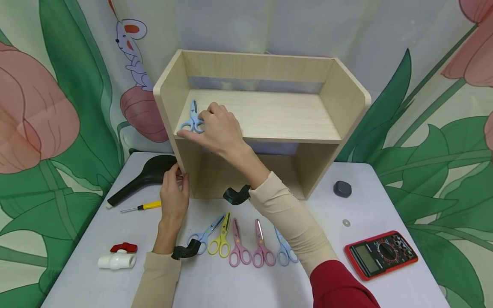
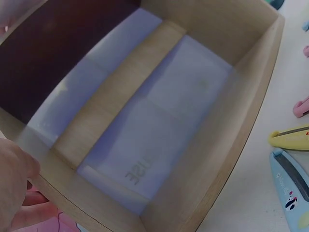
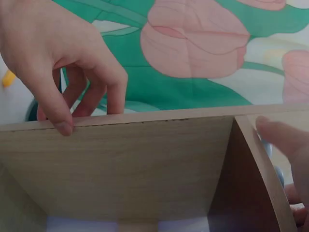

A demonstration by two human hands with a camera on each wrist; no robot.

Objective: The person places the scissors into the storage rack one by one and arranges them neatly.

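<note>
A pale wooden two-tier shelf (image 1: 254, 115) stands at the back of the table. My left hand (image 1: 174, 196) holds the front edge of its left side panel, thumb on the inner face and fingers outside, as the right wrist view shows. On the upper board, at the left, lies a pair of light-blue scissors (image 1: 194, 112), blades pointing to the back. My right hand (image 1: 223, 130) is over their handles, thumb stretched along the board's front edge and fingertips beside the right handle loop. The palm side of the right hand is hidden.
In front of the shelf lies a row of blue, yellow and pink scissors (image 1: 238, 244). Left are a black long-handled object (image 1: 144, 177), a yellow screwdriver (image 1: 151, 205) and a white valve (image 1: 117, 259). Right are a multimeter (image 1: 381, 254), a dark block (image 1: 342, 189) and a small disc (image 1: 346, 223).
</note>
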